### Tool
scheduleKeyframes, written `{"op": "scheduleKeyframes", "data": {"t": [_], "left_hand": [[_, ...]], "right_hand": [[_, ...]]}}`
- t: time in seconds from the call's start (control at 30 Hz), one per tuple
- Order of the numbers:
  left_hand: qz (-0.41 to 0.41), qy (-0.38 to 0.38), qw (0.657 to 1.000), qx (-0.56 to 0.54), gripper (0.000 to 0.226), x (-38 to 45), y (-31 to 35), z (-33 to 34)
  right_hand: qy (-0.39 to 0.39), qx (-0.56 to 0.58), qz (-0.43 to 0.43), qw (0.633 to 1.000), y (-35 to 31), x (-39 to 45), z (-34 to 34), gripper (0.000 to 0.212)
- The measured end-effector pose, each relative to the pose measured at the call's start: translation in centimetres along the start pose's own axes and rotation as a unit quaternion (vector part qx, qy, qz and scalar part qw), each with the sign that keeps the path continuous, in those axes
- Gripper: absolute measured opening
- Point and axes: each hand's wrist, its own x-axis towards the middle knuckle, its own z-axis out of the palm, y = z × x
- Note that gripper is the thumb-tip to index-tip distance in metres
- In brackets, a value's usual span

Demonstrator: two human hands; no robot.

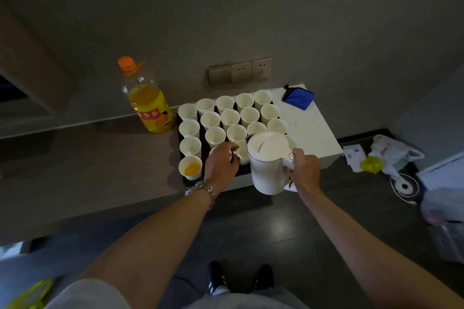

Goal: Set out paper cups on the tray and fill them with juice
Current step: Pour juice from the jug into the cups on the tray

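Observation:
Several white paper cups (230, 118) stand in rows on a dark tray (179, 118) on the counter. The near-left cup (190, 167) holds orange juice; the others look empty. My left hand (221, 164) curls around a front-row cup (214, 151), mostly hiding it. My right hand (305, 173) grips the handle of a white lidded jug (267, 158), held upright just right of the tray's front edge. An orange juice bottle (148, 100), partly full and capped, stands left of the tray.
A blue cloth (298, 98) lies on the white counter section (313, 130) behind the jug. Wall sockets (241, 73) sit above the tray. A plastic bag (391, 153), papers and a coiled white cable (404, 185) lie at the right. The dark counter (88, 165) stretches left.

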Motion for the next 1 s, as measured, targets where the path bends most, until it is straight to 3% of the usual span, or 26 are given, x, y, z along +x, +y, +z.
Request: {"op": "scheduleKeyframes", "data": {"t": [0.2,0.67,0.83,1.0], "left_hand": [[-0.010,-0.092,0.993,-0.072,0.027,-2.6,2.2,2.2],[-0.075,-0.100,0.975,-0.185,0.037,-3.7,3.2,4.9],[-0.094,-0.103,0.970,-0.198,0.037,-3.7,3.1,5.4],[-0.108,-0.102,0.966,-0.211,0.027,-3.7,3.1,5.8]], "right_hand": [[0.004,-0.021,0.016,1.000,0.3,1.0,-0.9,0.030],[-0.017,-0.117,-0.029,0.993,0.1,2.1,-1.2,0.029],[-0.034,-0.201,-0.050,0.978,-0.1,2.4,-1.2,0.024],[-0.017,-0.159,0.011,0.987,-0.4,3.0,-0.9,0.052]]}}
